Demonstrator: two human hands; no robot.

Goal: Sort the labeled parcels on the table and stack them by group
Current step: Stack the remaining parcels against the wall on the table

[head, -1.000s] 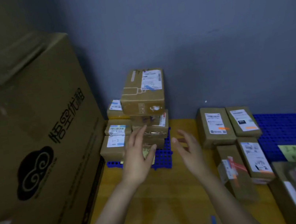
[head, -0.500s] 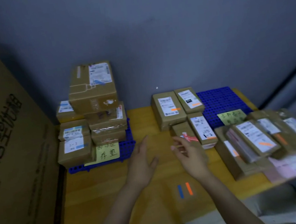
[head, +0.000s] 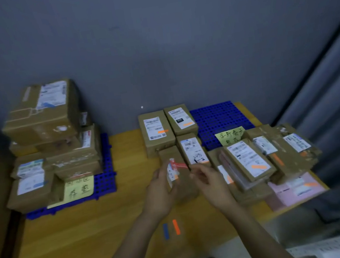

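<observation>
- Whereas half a second ago both hands hovered open above the bare desk (head: 80,230), the left hand (head: 159,193) now curls its fingers round the small parcel (head: 169,154), which sits mid-desk.
- The right hand (head: 211,183) meets the parcel's other edge (blur hides whether those fingers truly grip).
- A fresh pick looks under way; its label should decide between the left stack (head: 50,133) and the far blue mat (head: 218,117).

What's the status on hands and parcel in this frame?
Left hand grips red-taped parcel, mid-table. Right hand curled at its right edge, grip blurred. Neighbouring parcel close alongside on the right; nothing blocking.
</observation>
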